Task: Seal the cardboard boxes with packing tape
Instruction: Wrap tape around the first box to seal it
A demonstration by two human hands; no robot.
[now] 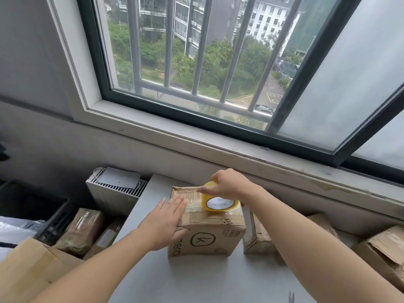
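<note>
Tape roll (219,203) label reads "IN CHINA"; box (205,230) "100%".

Brown cardboard box (207,228), black printed circle logo and lettering on near face. Yellowish tape roll (215,199), white core label. Grey table (196,281). White radiator (115,193) far left, dark slots.
</note>
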